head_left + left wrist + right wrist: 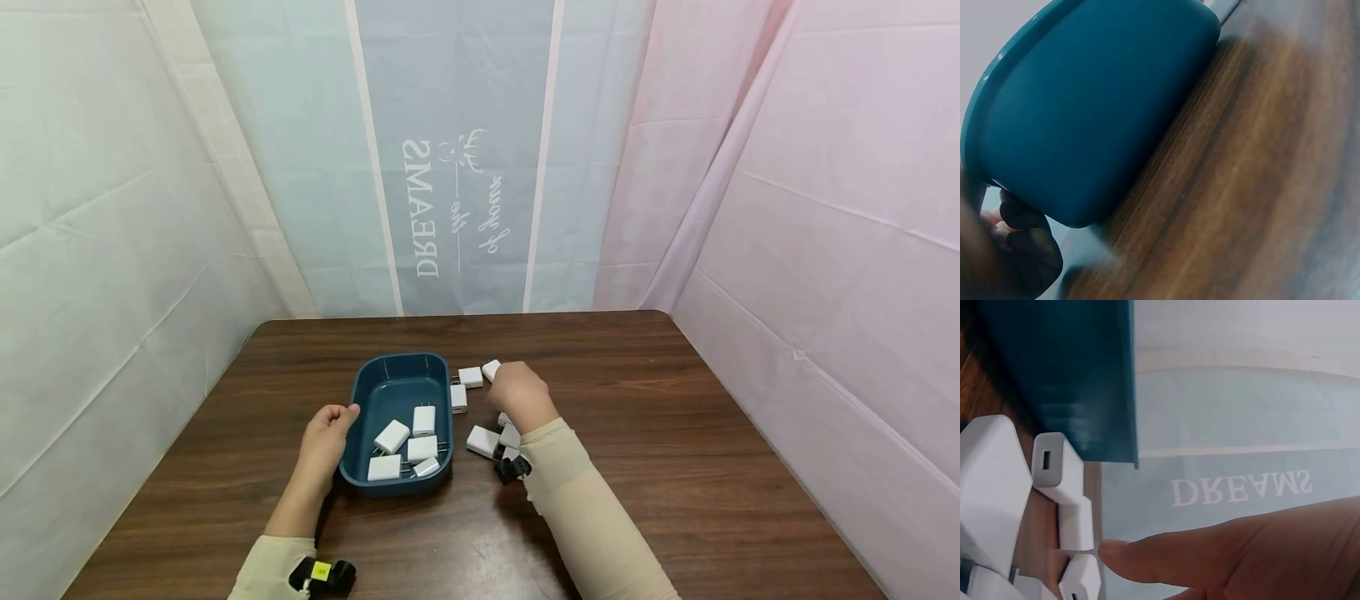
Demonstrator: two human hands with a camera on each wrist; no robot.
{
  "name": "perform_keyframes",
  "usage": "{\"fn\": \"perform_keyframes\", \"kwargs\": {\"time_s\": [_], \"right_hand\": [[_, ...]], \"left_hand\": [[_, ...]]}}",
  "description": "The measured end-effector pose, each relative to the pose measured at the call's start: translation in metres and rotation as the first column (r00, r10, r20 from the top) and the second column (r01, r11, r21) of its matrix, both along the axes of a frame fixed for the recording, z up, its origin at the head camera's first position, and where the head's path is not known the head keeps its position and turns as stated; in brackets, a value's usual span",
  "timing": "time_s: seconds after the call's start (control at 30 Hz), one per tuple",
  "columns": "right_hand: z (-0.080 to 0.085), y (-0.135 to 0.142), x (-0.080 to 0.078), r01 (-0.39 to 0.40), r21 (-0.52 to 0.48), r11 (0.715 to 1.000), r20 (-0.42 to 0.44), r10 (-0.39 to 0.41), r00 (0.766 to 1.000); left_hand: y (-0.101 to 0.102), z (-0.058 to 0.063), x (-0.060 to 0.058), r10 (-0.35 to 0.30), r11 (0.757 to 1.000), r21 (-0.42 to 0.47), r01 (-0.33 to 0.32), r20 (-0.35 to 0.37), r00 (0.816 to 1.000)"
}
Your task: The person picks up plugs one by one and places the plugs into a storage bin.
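Observation:
My left hand (326,433) pinches the left rim of a blue plastic bin (397,368), thumb at the edge. In the left wrist view curled fingers (1032,250) sit against the bin's outer wall (1091,112). Several white USB wall chargers (423,420), some showing metal prongs, lie in the bin's near half. My right hand (520,392) reaches down to a white charger (491,370) right of the bin. In the right wrist view its straight thumb (1147,553) is close by that charger (1082,575); the other fingers are mostly hidden.
More chargers lie along the bin's right side, one (470,377) beyond another (458,398). A loose cluster (483,442) lies nearer, partly under the right wrist. The wooden table (637,400) meets a curtain (465,100) at the back and white cloth at both sides.

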State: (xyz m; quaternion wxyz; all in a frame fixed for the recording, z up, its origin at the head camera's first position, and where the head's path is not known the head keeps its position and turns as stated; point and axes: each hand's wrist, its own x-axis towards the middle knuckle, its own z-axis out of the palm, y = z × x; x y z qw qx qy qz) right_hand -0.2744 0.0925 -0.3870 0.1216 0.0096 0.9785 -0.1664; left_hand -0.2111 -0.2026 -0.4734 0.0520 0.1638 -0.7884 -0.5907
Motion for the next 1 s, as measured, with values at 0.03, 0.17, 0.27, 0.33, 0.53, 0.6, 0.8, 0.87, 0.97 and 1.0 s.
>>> {"fn": "perform_keyframes", "kwargs": {"time_s": [0.03,0.17,0.27,0.33,0.53,0.6,0.8,0.87,0.97,1.0], "right_hand": [[-0.002,0.000,-0.001,0.008,-0.001,1.000,-0.002,-0.008,1.000],[-0.007,0.001,-0.005,0.033,-0.002,0.999,-0.017,-0.033,0.999],[-0.011,0.002,-0.008,0.052,0.002,0.999,-0.028,-0.051,0.998],[-0.013,0.002,-0.009,0.061,0.007,0.998,-0.028,-0.061,0.998],[-0.021,0.001,-0.014,0.091,0.024,0.996,-0.038,-0.090,0.995],[-0.023,0.001,-0.015,0.105,0.025,0.994,-0.040,-0.104,0.994],[-0.026,0.000,-0.016,0.126,0.027,0.992,-0.039,-0.125,0.991],[-0.026,-0.001,-0.016,0.128,0.025,0.991,-0.042,-0.127,0.991],[-0.026,-0.001,-0.017,0.129,0.023,0.991,-0.045,-0.128,0.991],[-0.027,-0.001,-0.017,0.129,0.023,0.991,-0.045,-0.128,0.991]], "left_hand": [[0.000,0.000,0.000,0.000,1.000,-0.001,0.000,0.000,1.000],[0.000,0.000,0.000,-0.002,1.000,-0.003,0.002,-0.002,1.000],[0.000,0.001,0.001,-0.001,1.000,0.001,0.001,-0.004,1.000],[0.000,0.001,0.001,0.000,1.000,0.002,0.000,-0.003,1.000],[0.000,0.000,0.001,0.006,1.000,0.003,-0.006,-0.007,1.000],[0.001,0.000,0.001,0.007,1.000,0.004,-0.006,-0.007,1.000],[0.001,0.001,0.001,0.004,1.000,0.002,-0.004,0.000,1.000],[0.001,0.001,0.001,0.006,1.000,0.000,-0.006,0.002,1.000],[0.001,0.002,0.000,0.005,1.000,-0.006,-0.005,0.002,1.000],[0.001,0.002,0.000,0.004,1.000,-0.007,-0.004,0.002,1.000]]}}
